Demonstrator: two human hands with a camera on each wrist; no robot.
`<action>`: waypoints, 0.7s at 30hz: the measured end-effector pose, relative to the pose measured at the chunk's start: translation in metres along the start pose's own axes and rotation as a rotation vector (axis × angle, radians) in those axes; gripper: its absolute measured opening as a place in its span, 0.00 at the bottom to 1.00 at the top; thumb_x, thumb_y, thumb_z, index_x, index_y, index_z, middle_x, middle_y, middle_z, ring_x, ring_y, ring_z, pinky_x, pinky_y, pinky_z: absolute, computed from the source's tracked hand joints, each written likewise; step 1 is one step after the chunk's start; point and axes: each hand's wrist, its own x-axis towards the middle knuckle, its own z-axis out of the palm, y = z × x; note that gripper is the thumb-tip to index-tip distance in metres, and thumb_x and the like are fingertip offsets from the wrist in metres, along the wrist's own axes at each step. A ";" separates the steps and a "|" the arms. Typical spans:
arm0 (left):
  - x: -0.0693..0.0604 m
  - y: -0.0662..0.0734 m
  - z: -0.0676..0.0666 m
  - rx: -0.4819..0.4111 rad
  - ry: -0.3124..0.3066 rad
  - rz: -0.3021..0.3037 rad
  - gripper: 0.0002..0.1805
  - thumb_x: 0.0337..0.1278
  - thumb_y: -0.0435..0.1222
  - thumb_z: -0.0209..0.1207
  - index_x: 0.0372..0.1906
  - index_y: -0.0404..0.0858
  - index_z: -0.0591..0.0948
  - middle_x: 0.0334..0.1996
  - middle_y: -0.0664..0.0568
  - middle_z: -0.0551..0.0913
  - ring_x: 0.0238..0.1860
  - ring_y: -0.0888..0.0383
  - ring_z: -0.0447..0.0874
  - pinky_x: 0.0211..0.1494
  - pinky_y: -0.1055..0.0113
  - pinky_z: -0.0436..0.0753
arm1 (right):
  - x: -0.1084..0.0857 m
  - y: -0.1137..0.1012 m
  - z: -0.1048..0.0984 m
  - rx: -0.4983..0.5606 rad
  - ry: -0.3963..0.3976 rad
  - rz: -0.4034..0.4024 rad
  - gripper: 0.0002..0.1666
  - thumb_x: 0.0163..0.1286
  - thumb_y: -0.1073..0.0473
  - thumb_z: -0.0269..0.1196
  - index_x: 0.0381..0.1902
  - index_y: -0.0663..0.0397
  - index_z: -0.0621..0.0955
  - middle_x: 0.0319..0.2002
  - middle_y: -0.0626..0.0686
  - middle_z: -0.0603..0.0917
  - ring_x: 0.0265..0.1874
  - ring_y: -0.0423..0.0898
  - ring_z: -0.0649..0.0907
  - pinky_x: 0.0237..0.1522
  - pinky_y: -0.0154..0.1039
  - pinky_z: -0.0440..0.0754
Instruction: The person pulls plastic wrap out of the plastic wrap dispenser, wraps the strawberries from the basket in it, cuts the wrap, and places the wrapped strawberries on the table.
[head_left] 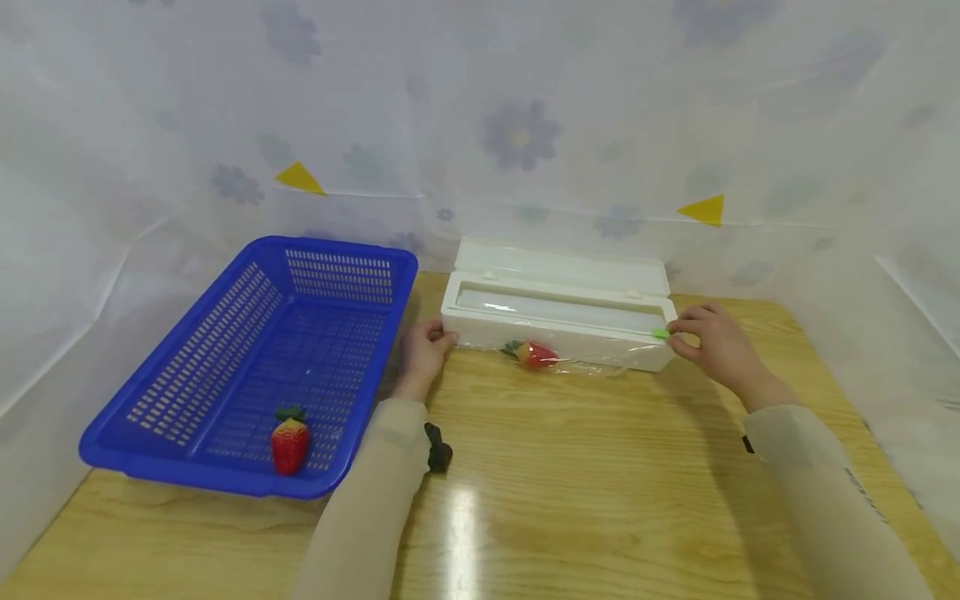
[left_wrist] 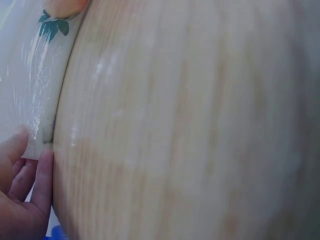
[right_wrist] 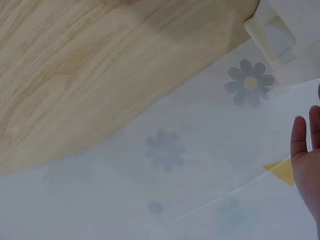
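A white cling film dispenser (head_left: 562, 333) stands at the back of the table with its lid (head_left: 562, 268) tipped back and a roll of film (head_left: 562, 310) inside. Clear film hangs down its front over a toy strawberry (head_left: 537, 355). My left hand (head_left: 425, 354) holds the dispenser's left end, thumb on the front face in the left wrist view. At the right end, my right hand (head_left: 712, 346) pinches a small green slider (head_left: 660, 333) with thumb and fingers. In the right wrist view only part of that hand (right_wrist: 307, 165) shows, at the right edge.
To the left, a blue plastic basket (head_left: 348, 433) holds another toy strawberry (head_left: 289, 445). A flower-patterned white sheet (head_left: 585, 125) rises behind the wooden table (head_left: 585, 483), bearing two yellow triangles (head_left: 302, 178). A dark wrist device (head_left: 438, 450) sits beside my left sleeve.
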 end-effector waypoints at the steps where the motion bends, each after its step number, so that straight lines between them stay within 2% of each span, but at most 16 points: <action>1: 0.000 0.000 0.000 -0.005 -0.002 -0.003 0.17 0.56 0.34 0.61 0.50 0.32 0.79 0.43 0.40 0.84 0.36 0.51 0.82 0.38 0.66 0.82 | 0.000 0.000 0.000 -0.003 0.002 -0.004 0.08 0.51 0.69 0.68 0.32 0.64 0.84 0.34 0.61 0.83 0.40 0.58 0.74 0.44 0.56 0.73; 6: 0.000 0.000 0.000 -0.008 0.000 -0.003 0.17 0.56 0.34 0.61 0.50 0.32 0.79 0.44 0.40 0.84 0.36 0.51 0.82 0.38 0.66 0.82 | -0.002 0.002 -0.002 -0.015 0.033 -0.045 0.09 0.48 0.71 0.69 0.30 0.64 0.83 0.33 0.60 0.83 0.38 0.58 0.74 0.43 0.56 0.73; 10: -0.002 0.001 0.003 -0.012 -0.018 -0.002 0.17 0.56 0.34 0.61 0.50 0.32 0.79 0.44 0.40 0.84 0.37 0.50 0.83 0.38 0.66 0.81 | -0.012 0.005 -0.010 -0.074 0.037 -0.041 0.10 0.47 0.70 0.70 0.30 0.63 0.83 0.32 0.60 0.83 0.37 0.58 0.75 0.42 0.55 0.73; 14: -0.002 0.002 0.001 -0.026 -0.027 -0.008 0.17 0.56 0.33 0.61 0.51 0.31 0.78 0.45 0.39 0.83 0.38 0.49 0.82 0.40 0.64 0.82 | -0.015 0.004 -0.010 -0.121 0.008 0.006 0.11 0.51 0.67 0.69 0.35 0.64 0.84 0.33 0.60 0.83 0.37 0.58 0.75 0.42 0.55 0.74; 17: -0.002 0.003 0.000 -0.040 -0.020 0.007 0.16 0.56 0.32 0.61 0.49 0.29 0.79 0.43 0.37 0.83 0.37 0.49 0.82 0.38 0.65 0.82 | -0.019 0.004 -0.010 -0.121 -0.039 0.113 0.11 0.59 0.62 0.66 0.38 0.63 0.83 0.33 0.60 0.83 0.36 0.57 0.77 0.37 0.54 0.76; 20: -0.002 0.003 0.000 -0.048 -0.017 0.009 0.15 0.56 0.31 0.61 0.48 0.28 0.79 0.42 0.36 0.83 0.37 0.49 0.82 0.38 0.66 0.83 | -0.029 0.000 -0.011 -0.051 -0.150 0.295 0.16 0.67 0.52 0.59 0.38 0.61 0.81 0.30 0.58 0.82 0.27 0.53 0.77 0.27 0.49 0.75; 21: -0.002 0.004 0.001 -0.048 -0.017 0.004 0.15 0.56 0.31 0.61 0.48 0.28 0.79 0.42 0.36 0.83 0.37 0.49 0.82 0.38 0.65 0.83 | -0.033 -0.003 -0.010 -0.017 -0.182 0.350 0.19 0.68 0.48 0.57 0.38 0.61 0.81 0.30 0.58 0.83 0.27 0.53 0.78 0.27 0.48 0.75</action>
